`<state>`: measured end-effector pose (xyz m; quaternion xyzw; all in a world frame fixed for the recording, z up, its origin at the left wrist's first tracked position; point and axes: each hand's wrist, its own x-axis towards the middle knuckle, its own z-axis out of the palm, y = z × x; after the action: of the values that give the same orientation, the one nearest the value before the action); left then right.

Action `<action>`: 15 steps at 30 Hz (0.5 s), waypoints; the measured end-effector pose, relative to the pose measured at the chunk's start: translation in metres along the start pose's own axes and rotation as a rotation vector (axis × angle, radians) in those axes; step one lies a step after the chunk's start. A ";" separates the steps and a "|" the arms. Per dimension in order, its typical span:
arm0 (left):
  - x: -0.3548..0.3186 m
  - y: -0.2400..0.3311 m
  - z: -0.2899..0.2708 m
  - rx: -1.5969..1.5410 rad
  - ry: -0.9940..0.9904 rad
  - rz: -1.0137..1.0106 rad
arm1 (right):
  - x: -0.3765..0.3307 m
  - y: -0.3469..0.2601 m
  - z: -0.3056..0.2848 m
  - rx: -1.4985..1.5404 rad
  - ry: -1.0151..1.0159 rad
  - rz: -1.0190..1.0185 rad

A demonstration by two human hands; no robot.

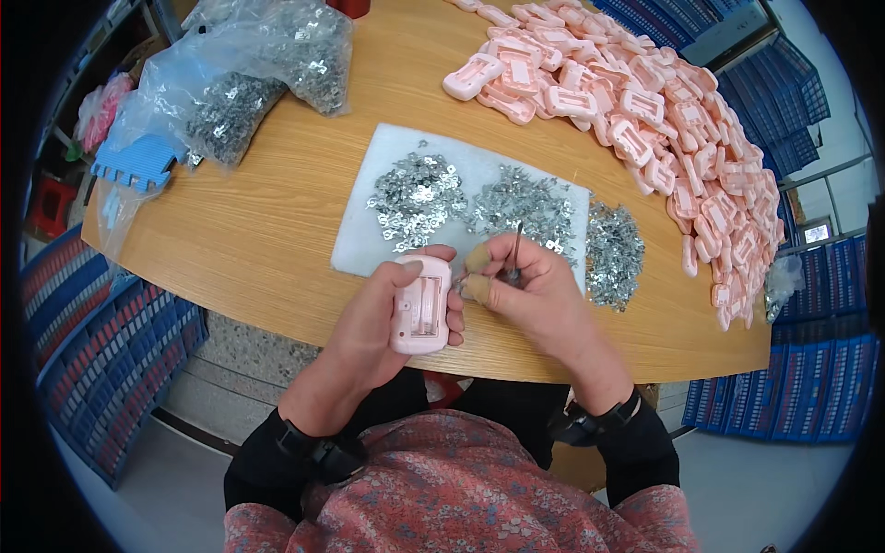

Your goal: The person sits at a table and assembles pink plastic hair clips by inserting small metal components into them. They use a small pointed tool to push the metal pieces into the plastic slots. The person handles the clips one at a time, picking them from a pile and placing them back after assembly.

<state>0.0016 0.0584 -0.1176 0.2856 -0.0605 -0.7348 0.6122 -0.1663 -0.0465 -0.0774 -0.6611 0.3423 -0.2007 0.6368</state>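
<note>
Blue racks (120, 369) stand on the floor well out to the left of our white foam sheet (355, 226), which lies on a wooden desk (277, 198). On the sheet we have two heaps of small metal clips (417, 198), and another heap (615, 256) sits just past its right edge. Beyond it to the right spreads a big pile of pink cases (636, 129); beyond it to the left are clear bags (313, 55) of metal bits, with a blue foam piece (138, 164) near them. Just on the near side of the sheet, our left hand (369, 313) is curled around one pink case (424, 309), thumb on its front edge, long recess facing up. Our right hand (544, 290), beside that case, has thumb and forefinger nearly together, both tips in tan covers (479, 258), and keeps a thin tool (518, 241) gripped, shaft upward. Whether those tips pinch a clip, we cannot tell.
</note>
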 end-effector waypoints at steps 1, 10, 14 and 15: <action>0.000 0.000 0.002 -0.001 0.016 -0.003 | -0.004 0.001 0.002 0.002 0.004 0.008; 0.001 -0.009 0.010 0.283 0.019 0.021 | -0.029 -0.009 -0.001 -0.338 0.002 -0.077; 0.001 -0.014 0.011 0.326 -0.007 0.046 | -0.034 -0.016 -0.002 -0.401 0.011 -0.106; 0.000 -0.013 0.013 0.338 -0.006 0.031 | -0.035 -0.014 -0.004 -0.329 0.023 -0.078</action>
<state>-0.0165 0.0581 -0.1126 0.3813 -0.1898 -0.7054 0.5666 -0.1907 -0.0253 -0.0576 -0.7668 0.3516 -0.1742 0.5079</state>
